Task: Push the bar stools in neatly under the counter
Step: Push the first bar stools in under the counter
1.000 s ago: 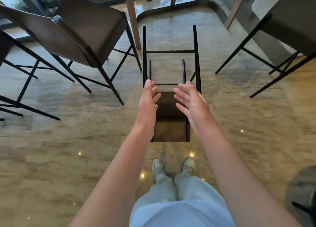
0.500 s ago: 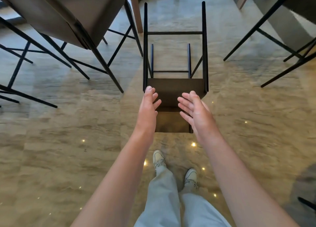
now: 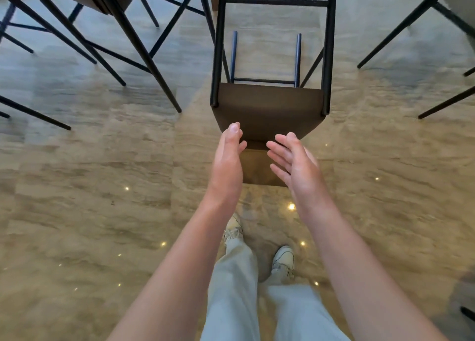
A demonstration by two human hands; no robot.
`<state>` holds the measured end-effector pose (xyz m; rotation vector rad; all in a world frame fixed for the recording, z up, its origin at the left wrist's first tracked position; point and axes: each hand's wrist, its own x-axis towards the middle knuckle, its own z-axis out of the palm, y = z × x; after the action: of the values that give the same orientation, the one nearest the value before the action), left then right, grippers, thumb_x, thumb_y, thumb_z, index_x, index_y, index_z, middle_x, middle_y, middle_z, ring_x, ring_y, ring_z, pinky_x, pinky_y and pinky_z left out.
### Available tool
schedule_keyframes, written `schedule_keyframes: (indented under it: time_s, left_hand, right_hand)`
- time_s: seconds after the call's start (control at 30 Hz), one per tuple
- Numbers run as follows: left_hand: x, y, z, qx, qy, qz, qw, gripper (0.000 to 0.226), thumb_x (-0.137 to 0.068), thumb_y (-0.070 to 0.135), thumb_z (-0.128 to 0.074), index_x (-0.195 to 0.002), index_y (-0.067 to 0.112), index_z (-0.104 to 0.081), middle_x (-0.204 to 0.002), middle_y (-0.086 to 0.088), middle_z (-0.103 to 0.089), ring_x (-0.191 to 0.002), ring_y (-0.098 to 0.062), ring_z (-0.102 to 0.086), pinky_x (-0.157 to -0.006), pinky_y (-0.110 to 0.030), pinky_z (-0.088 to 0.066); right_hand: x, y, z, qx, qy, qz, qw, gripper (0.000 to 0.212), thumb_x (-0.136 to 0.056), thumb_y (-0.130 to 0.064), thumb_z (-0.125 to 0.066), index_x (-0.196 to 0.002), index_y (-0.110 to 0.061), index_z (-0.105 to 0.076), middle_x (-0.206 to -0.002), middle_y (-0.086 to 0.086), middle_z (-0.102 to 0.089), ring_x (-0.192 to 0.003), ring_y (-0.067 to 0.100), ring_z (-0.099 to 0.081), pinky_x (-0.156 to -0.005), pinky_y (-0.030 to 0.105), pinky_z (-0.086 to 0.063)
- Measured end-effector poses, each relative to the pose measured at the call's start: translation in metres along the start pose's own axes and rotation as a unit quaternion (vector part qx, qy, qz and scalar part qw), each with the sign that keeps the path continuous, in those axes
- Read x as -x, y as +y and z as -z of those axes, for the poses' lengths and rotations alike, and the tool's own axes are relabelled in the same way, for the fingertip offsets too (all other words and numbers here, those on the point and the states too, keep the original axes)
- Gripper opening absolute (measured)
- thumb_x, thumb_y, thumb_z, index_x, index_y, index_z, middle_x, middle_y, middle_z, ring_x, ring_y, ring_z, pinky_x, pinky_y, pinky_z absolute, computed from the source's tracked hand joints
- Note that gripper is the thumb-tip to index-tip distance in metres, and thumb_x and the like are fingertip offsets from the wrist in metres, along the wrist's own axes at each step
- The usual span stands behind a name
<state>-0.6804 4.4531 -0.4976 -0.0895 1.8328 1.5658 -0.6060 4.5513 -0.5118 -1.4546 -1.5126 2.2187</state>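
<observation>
Stool (image 3: pixel 268 109) sits nearer now than a second ago, straight ahead of you, between its neighbours. Your left hand (image 3: pixel 227 160) and right hand (image 3: pixel 293 160) hang flat-fingered over its back, holding nothing; contact I cannot tell. You've stepped in, so the push seems imminent.

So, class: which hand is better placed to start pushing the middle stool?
Probably the left hand: its fingertips overlap the stool seat's near edge. The right hand hangs open nearer its backrest; contact is unclear for both.
</observation>
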Motion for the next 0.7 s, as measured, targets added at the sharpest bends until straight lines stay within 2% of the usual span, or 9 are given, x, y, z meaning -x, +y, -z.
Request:
schedule_keyframes:
  time_s: [0.3,0.57,0.63,0.7]
  left_hand:
    - [-0.083,-0.096,-0.012,-0.014,0.0,-0.005,1.0,0.054,-0.106,0.053,-0.029,-0.15,0.025,-0.045,-0.147,0.008,-0.052,-0.126,-0.004,-0.055,-0.116,-0.034,-0.034]
    - [-0.192,-0.174,-0.015,-0.067,-0.065,-0.01,0.996,0.056,-0.106,0.054,-0.026,-0.15,0.025,-0.044,-0.148,0.005,-0.052,-0.126,-0.007,-0.056,-0.117,-0.038,-0.034]
    - [-0.217,-0.199,-0.015,-0.081,-0.089,-0.006,0.993,0.057,-0.106,0.055,-0.025,-0.15,0.025,-0.044,-0.148,0.005,-0.053,-0.125,-0.007,-0.057,-0.112,-0.032,-0.038]
    - [-0.239,-0.226,-0.018,-0.093,-0.107,0.001,0.99,0.057,-0.105,0.055,-0.027,-0.15,0.025,-0.045,-0.146,0.006,-0.054,-0.122,-0.005,-0.058,-0.097,-0.021,-0.042]
  right_hand:
    - [-0.083,0.079,0.007,0.013,0.001,0.015,1.0,0.049,-0.105,-0.047,-0.039,-0.144,-0.019,-0.05,-0.134,-0.005,-0.062,-0.125,0.008,-0.056,-0.113,0.039,-0.042]
    - [-0.19,0.156,0.009,0.003,0.021,0.034,0.999,0.047,-0.105,-0.046,-0.038,-0.141,-0.021,-0.053,-0.132,-0.007,-0.063,-0.122,0.006,-0.058,-0.112,0.038,-0.043]
    - [-0.219,0.179,0.008,0.001,0.03,0.032,0.999,0.046,-0.105,-0.045,-0.039,-0.14,-0.02,-0.054,-0.13,-0.007,-0.065,-0.119,0.006,-0.059,-0.11,0.038,-0.045]
    - [-0.247,0.203,0.007,-0.009,0.03,0.02,0.999,0.045,-0.104,-0.043,-0.041,-0.139,-0.019,-0.055,-0.129,-0.006,-0.065,-0.119,0.007,-0.06,-0.11,0.037,-0.045]
